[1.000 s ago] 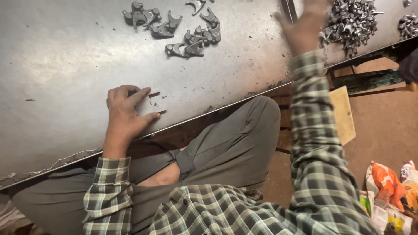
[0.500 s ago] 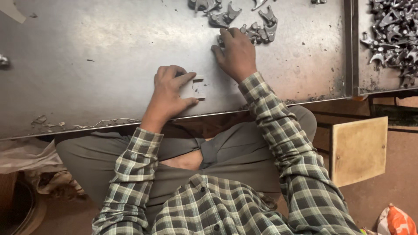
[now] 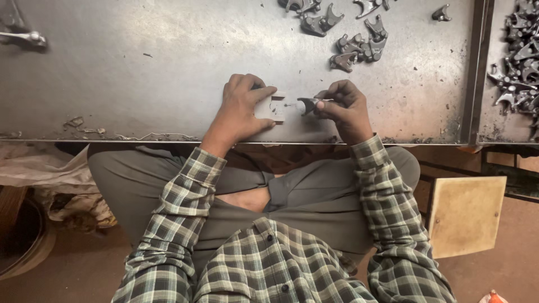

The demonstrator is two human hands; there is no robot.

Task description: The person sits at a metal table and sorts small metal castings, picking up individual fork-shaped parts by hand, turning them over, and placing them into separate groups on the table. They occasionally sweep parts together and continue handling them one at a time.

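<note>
My left hand [image 3: 240, 109] rests on the steel table [image 3: 140, 73] near its front edge, fingers pinching a small pale block-shaped gauge [image 3: 276, 108]. My right hand [image 3: 345, 106] is closed on a small dark forked metal part [image 3: 307, 105], its end held against the block's open side. A loose cluster of similar dark metal parts [image 3: 356, 47] lies on the table just beyond my right hand.
More dark parts [image 3: 317, 22] lie at the table's far edge, and a dense heap of parts [image 3: 519, 50] fills the adjoining tray on the right. A metal rod [image 3: 25, 38] lies far left. A yellowish board [image 3: 466, 216] stands by my right knee.
My right hand came back from the pile at the far right, took a part from the nearer cluster and brought it to the block. My left hand stayed on the block.
</note>
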